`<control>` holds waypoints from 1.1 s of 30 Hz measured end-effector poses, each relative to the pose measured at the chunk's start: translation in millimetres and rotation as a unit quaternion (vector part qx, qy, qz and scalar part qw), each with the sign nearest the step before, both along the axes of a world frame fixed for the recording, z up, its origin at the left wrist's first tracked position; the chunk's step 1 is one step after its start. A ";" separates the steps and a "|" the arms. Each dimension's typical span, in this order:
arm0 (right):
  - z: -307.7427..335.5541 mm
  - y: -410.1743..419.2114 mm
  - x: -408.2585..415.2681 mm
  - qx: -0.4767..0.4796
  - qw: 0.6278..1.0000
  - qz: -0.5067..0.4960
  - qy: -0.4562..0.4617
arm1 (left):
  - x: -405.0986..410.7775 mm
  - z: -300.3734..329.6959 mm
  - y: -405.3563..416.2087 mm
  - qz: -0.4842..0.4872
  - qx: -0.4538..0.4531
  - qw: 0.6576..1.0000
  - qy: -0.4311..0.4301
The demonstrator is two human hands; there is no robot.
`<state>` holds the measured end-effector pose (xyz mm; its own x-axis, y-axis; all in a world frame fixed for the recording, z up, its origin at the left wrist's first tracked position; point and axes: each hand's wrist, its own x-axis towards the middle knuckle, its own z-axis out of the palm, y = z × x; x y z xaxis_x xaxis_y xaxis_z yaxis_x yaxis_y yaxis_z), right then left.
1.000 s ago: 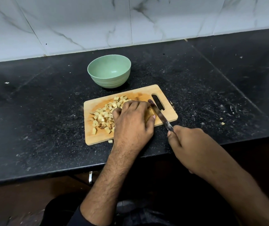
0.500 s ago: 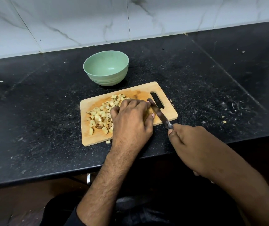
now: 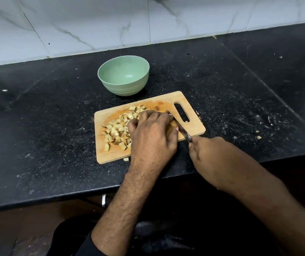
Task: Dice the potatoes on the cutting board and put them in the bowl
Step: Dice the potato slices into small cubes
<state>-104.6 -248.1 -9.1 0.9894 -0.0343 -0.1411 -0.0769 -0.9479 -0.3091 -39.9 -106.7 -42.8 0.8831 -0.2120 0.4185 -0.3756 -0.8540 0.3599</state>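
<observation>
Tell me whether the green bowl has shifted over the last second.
No. The bowl sits just as far behind the cutting board and its back edge as before; only the camera view shifted.

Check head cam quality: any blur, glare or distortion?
Head view: wide-angle bowing curves the counter edge and wall tiles; dim, even light with no glare; soft shadow beside the bowl; knife slightly smeared; potato dice fairly sharp.

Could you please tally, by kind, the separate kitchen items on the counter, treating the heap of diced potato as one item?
Bowls: 1, the green bowl
Cutting boards: 1, the wooden cutting board
Knives: 1, the knife in the right hand
Diced potato heaps: 1, the diced potato
Uncut potato pieces: 1, the potato piece under the left hand
Total: 5
</observation>
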 end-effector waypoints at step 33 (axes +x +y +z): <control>21.4 -4.6 -54.0 0.012 0.999 -0.029 -0.011 | -3.2 -1.8 4.2 -0.003 0.027 0.999 0.016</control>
<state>-158.6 -252.7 12.4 0.9886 -0.0891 -0.1213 -0.1252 -0.9343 -0.3338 -43.2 -102.5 -44.6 0.8946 -0.2385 0.3778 -0.3692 -0.8709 0.3245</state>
